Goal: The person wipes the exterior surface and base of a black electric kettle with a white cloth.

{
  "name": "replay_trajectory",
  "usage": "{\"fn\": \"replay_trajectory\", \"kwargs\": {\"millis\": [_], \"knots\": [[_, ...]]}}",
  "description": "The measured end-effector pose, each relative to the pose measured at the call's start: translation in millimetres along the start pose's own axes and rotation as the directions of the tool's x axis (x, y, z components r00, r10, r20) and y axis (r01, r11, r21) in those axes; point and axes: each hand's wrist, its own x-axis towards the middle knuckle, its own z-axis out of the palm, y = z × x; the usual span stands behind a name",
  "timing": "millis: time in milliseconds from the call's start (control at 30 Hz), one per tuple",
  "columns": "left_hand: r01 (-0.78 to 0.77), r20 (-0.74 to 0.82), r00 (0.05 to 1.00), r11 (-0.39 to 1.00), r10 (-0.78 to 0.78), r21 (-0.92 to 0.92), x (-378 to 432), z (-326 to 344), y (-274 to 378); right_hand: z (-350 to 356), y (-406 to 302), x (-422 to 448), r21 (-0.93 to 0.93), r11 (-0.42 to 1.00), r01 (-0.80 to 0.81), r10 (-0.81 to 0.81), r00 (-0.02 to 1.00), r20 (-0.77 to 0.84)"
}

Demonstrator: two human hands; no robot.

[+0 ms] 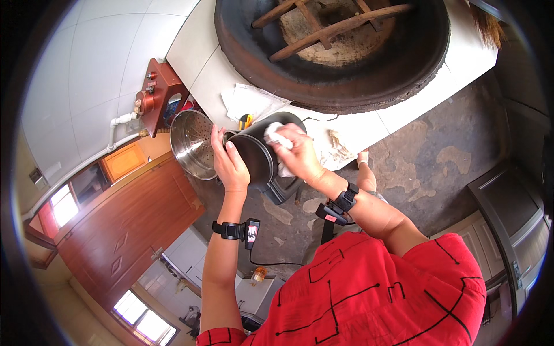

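Note:
A dark, rounded appliance with a black cylindrical part [253, 161] stands at the near corner of the white tiled counter. My left hand [231, 162] rests against the left side of the cylindrical part, fingers spread. My right hand [298, 151] is closed on a white cloth [277, 135] and holds it against the appliance's dark body [285, 119]. More white cloth or paper shows beneath that hand. To the left of my left hand is a perforated stainless steel steamer pot [192, 145]. A crumpled, stained cloth [335, 149] lies right of my right hand.
A large dark wok [329, 97] set in the counter holds a wooden rack [342, 30]. White papers [255, 101] and a yellow-and-black utility knife [246, 121] lie behind the appliance. A reddish-brown box [160, 97] stands by the wall. A black cord [320, 117] runs near the wok.

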Motion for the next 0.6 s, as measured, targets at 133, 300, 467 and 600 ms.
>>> {"fn": "replay_trajectory", "kwargs": {"millis": [133, 300, 467, 600], "knots": [[-0.022, 0.005, 1.0, 1.0, 0.022, 0.003, 3.4, 0.5, 3.3, -2.5, 2.9, 44.3, 0.027, 0.998, 0.057, -0.062, 0.971, 0.231], [-0.024, 0.007, 1.0, 0.999, 0.024, 0.025, 3.7, 0.7, 2.5, -33.7, 109.4, 37.3, -0.458, 0.848, -0.268, 0.285, 0.958, -0.033], [0.007, -0.008, 1.0, 1.0, -0.007, 0.003, 2.1, 2.7, 5.6, -37.4, 117.2, -24.0, -0.528, 0.742, -0.414, 0.372, 0.909, -0.189], [0.008, 0.001, 1.0, 1.0, -0.008, 0.0, 1.5, 1.7, 4.5, -33.0, 115.9, -35.4, -0.523, 0.742, -0.419, 0.333, 0.908, -0.256]]}}
